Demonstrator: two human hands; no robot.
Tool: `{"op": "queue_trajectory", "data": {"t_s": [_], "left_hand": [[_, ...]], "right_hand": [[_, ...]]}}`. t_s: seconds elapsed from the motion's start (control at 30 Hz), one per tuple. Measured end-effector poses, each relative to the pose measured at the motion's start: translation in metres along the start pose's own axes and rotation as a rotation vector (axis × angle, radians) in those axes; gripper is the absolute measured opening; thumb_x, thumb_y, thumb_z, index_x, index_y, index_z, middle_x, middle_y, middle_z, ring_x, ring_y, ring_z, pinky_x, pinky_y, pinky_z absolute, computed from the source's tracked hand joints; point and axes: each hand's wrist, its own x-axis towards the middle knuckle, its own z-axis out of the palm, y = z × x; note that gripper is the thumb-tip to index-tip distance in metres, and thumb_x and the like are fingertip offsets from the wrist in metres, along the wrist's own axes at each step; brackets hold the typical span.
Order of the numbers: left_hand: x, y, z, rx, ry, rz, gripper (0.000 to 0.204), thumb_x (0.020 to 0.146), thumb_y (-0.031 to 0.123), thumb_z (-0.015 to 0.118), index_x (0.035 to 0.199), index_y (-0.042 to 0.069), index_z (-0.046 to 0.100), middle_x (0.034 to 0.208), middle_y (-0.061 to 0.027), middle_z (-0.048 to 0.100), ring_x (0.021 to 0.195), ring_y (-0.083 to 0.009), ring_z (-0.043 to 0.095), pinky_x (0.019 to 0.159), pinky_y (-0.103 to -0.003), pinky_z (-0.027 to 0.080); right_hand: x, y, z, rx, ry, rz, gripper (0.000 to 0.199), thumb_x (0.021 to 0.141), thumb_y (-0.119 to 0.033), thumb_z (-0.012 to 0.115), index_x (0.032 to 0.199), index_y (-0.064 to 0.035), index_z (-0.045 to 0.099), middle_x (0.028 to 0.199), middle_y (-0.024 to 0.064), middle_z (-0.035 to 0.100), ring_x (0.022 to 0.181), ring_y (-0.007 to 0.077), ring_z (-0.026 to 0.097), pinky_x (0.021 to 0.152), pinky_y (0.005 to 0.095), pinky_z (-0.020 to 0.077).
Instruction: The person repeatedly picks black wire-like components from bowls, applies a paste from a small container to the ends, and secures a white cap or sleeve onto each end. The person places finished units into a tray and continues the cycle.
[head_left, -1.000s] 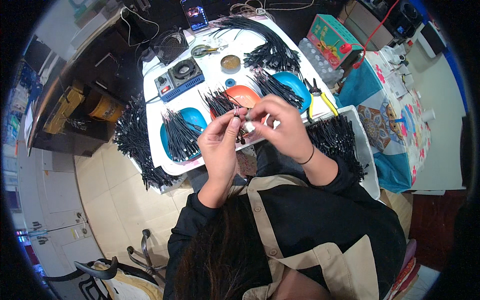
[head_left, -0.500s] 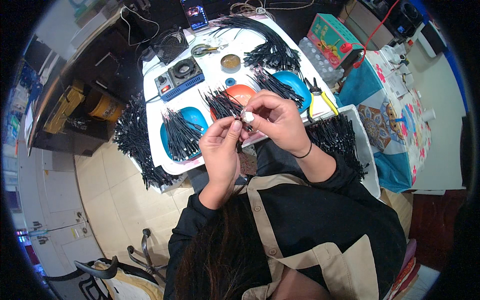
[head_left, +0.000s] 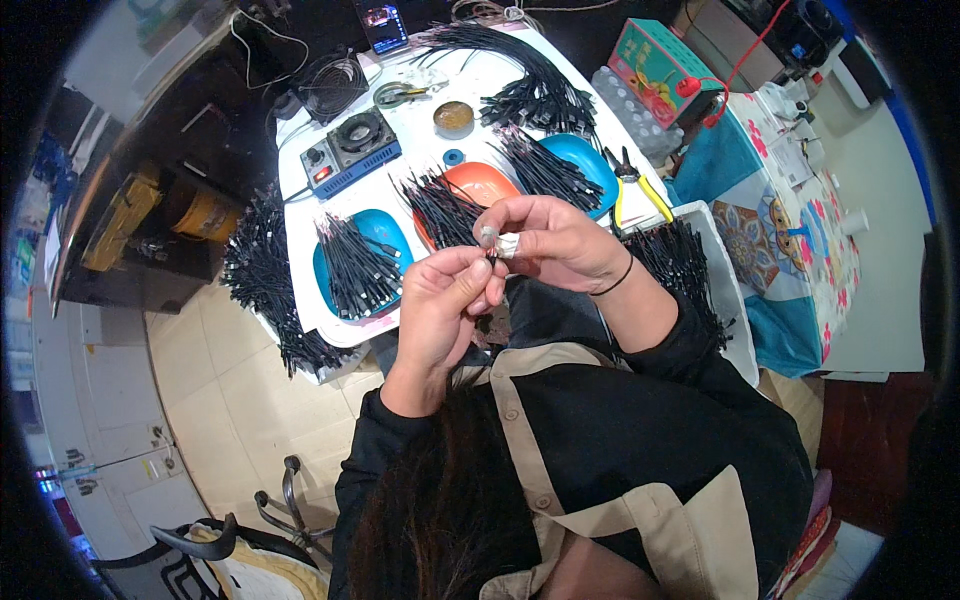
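Observation:
Thumb and fingers of my left hand (head_left: 442,298) pinch the end of a short black cable (head_left: 491,256). Against that end, the fingertips of my right hand (head_left: 562,242) are closed, with white wrapping on its thumb and index finger; whatever they grip is too small to make out. Just beyond both hands, an orange tray (head_left: 480,182) holds a bundle of black cables (head_left: 440,207). To its left, more cables lie in a blue tray (head_left: 385,232). Another blue tray (head_left: 592,168) on the right also carries a cable bundle (head_left: 545,170).
Pliers with yellow handles (head_left: 640,190) lie at the table's right edge. A blue heating device (head_left: 350,155), a round tin (head_left: 454,120) and a phone (head_left: 382,28) stand farther back. Cable heaps fill boxes at left (head_left: 265,260) and right (head_left: 670,265). A fan-shaped cable pile (head_left: 540,95) lies at the back.
My right hand's fingers have shifted and turned slightly around the cable end, with the white-wrapped thumb now more side-on. Both hands stay close together; the view has moved a little.

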Motion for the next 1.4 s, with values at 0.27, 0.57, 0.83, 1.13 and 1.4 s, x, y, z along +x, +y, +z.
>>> {"op": "queue_trajectory", "data": {"t_s": [0.27, 0.57, 0.83, 1.13, 1.4], "left_hand": [[-0.005, 0.006, -0.003, 0.469, -0.022, 0.083, 0.013, 0.09, 0.004, 0.06, 0.096, -0.005, 0.068, 0.076, -0.0059, 0.066, 0.068, -0.0075, 0.058, 0.061, -0.019, 0.044], [0.02, -0.01, -0.016, 0.263, 0.157, 0.168, 0.014, 0.092, 0.006, 0.06, 0.096, -0.007, 0.064, 0.071, -0.0069, 0.062, 0.055, -0.0051, 0.047, 0.049, -0.017, 0.034], [0.03, -0.015, -0.023, 0.195, 0.243, 0.144, 0.014, 0.093, 0.006, 0.058, 0.096, -0.007, 0.063, 0.071, -0.0048, 0.06, 0.054, -0.004, 0.043, 0.049, -0.017, 0.03], [0.045, 0.015, -0.005, 0.152, 0.202, 0.088, 0.018, 0.098, 0.009, 0.048, 0.102, -0.005, 0.057, 0.106, -0.0198, 0.065, 0.092, -0.0219, 0.066, 0.068, -0.026, 0.05], [0.093, 0.043, 0.001, -0.168, 0.056, 0.07, 0.02, 0.1, 0.011, 0.042, 0.098, -0.005, 0.054, 0.122, -0.0252, 0.055, 0.11, -0.0385, 0.059, 0.089, -0.041, 0.055]], "right_hand": [[-0.002, 0.009, -0.011, 0.162, -0.021, 0.155, 0.019, 0.089, -0.01, 0.058, 0.106, -0.002, 0.055, 0.092, 0.0068, 0.062, 0.083, 0.0148, 0.062, 0.067, 0.0235, 0.0453], [0.041, -0.064, -0.115, -0.995, 0.435, -0.259, 0.019, 0.092, -0.018, 0.059, 0.104, -0.0036, 0.062, 0.076, -0.0018, 0.061, 0.066, 0.0054, 0.055, 0.058, 0.0218, 0.0457], [0.094, -0.128, -0.239, -2.04, 0.971, 0.262, 0.026, 0.078, -0.027, 0.066, 0.089, -0.004, 0.07, 0.089, 0.0177, 0.069, 0.083, 0.035, 0.067, 0.076, 0.0445, 0.0533], [0.074, -0.155, -0.124, -1.59, 0.778, -0.325, 0.023, 0.074, -0.023, 0.067, 0.071, -0.0005, 0.066, 0.064, 0.0136, 0.065, 0.064, 0.0256, 0.067, 0.065, 0.0345, 0.0533], [-0.034, 0.012, 0.011, -1.601, 0.485, -0.61, 0.015, 0.072, -0.006, 0.068, 0.076, -0.0036, 0.055, 0.07, 0.007, 0.053, 0.058, 0.0176, 0.058, 0.053, 0.0284, 0.0467]]}}
